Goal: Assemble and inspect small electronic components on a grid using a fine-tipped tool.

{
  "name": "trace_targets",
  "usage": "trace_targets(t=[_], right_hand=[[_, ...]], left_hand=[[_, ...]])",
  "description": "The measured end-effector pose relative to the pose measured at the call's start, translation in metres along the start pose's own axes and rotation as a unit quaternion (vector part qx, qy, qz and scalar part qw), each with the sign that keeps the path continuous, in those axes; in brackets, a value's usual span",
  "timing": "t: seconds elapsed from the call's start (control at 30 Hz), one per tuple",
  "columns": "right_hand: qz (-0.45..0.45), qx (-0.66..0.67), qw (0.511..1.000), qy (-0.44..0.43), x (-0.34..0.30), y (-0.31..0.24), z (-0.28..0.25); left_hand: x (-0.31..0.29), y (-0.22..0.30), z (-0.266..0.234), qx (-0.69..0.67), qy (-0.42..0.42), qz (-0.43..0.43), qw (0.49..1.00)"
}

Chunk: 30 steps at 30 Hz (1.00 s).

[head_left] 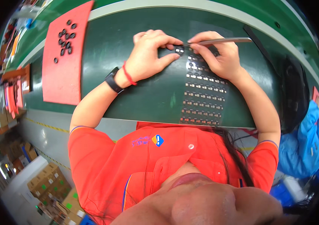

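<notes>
My left hand (149,51) pinches a small round black part (179,50) between thumb and fingers. Light rectangular patches show on the part's face. In my right hand (222,56) is a pair of metal tweezers (234,40), gripped like a pen and pointing left. Their tips meet the part's right edge or hover just beside it; I cannot tell which. Under and below my right hand lies a clear sheet (204,90) with rows of small dark and silvery pieces. Fingers hide some of its upper rows.
On the left of the green bench (144,101), a pink foam mat (61,80) carries several small black rings (68,36). A black strip (259,47) and a dark bag-like object (294,93) lie at the right. Cardboard boxes (48,182) stand on the floor at lower left.
</notes>
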State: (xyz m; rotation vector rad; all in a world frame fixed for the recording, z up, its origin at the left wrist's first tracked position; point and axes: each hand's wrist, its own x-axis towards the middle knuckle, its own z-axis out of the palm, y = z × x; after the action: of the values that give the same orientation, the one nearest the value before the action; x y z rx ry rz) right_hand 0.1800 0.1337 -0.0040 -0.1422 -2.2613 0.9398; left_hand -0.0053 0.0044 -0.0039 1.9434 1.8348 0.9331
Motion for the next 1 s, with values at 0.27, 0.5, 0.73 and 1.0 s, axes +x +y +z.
trace_targets(t=[0.27, 0.5, 0.73, 1.0], right_hand=[[0.147, 0.137, 0.977, 0.073, -0.01, -0.003, -0.004], [0.128, 0.119, 0.983, 0.055, -0.013, -0.004, -0.015], [0.208, 0.193, 0.956, 0.075, -0.014, -0.005, -0.035], [0.299, 0.231, 0.919, 0.113, -0.037, 0.021, -0.062]], left_hand=[[-0.02, -0.009, -0.055, 0.224, 0.103, 0.017, 0.969], [-0.094, -0.081, -0.14, 0.459, 0.206, -0.199, 0.841], [-0.137, -0.135, -0.16, 0.448, 0.224, -0.254, 0.827], [-0.007, 0.015, -0.063, 0.198, 0.054, 0.121, 0.971]])
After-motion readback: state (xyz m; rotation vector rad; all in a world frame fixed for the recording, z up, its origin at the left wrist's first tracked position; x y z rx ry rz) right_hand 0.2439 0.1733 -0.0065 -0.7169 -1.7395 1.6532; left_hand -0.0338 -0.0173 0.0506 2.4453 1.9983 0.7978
